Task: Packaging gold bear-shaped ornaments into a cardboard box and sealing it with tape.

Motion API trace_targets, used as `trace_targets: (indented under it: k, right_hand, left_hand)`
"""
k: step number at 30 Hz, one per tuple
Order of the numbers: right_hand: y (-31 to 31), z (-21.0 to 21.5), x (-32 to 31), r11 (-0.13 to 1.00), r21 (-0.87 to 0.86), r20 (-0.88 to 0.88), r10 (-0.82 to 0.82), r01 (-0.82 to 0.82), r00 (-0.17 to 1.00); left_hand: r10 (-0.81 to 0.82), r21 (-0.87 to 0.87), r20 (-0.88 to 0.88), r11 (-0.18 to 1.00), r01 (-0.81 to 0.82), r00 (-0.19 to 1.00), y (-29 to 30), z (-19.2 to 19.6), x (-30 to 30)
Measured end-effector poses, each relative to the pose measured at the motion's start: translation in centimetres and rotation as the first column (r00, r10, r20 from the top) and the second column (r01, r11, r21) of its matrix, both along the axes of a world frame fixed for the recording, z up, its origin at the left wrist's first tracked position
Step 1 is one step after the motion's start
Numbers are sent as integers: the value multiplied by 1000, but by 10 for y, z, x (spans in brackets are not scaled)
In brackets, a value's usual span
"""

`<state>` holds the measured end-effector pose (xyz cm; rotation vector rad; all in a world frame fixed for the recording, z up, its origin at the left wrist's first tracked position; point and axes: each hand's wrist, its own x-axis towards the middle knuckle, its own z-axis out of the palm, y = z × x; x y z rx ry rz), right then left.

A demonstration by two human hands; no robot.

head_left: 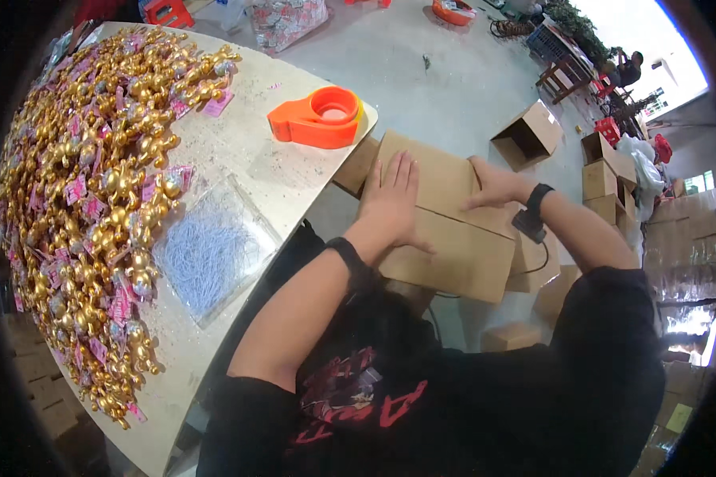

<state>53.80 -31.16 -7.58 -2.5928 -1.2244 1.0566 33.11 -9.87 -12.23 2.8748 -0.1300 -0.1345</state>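
Beside table edge: brown cardboard box (pixel 445 226) (flaps shut), left hand (pixel 390 203) flat on top, right hand (pixel 493 187) open on flap.

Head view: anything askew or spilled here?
Nothing damaged. The gold ornaments lie in a loose heap along the table, and open cartons sit scattered on the floor. Both hands press the cardboard box flaps flat.

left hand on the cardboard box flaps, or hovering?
Touching. The head view shows the left hand pressed palm-down, fingers spread, flat on the cardboard box top flap, with no gap visible. The right hand rests on the far flap too.
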Motion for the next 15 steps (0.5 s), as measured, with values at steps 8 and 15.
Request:
trace_targets:
  k: [8, 15]
  right_hand:
    - [-32, 17, -73, 992, -56, 85, 116, -112, 990]
    - [-51, 19, -101, 996, -84, 45, -33, 36, 998]
  left_hand:
    - [-219, 44, 77, 975, 217, 973, 21, 6, 22]
    - [-294, -104, 93, 948, 302, 951, 16, 4, 34]
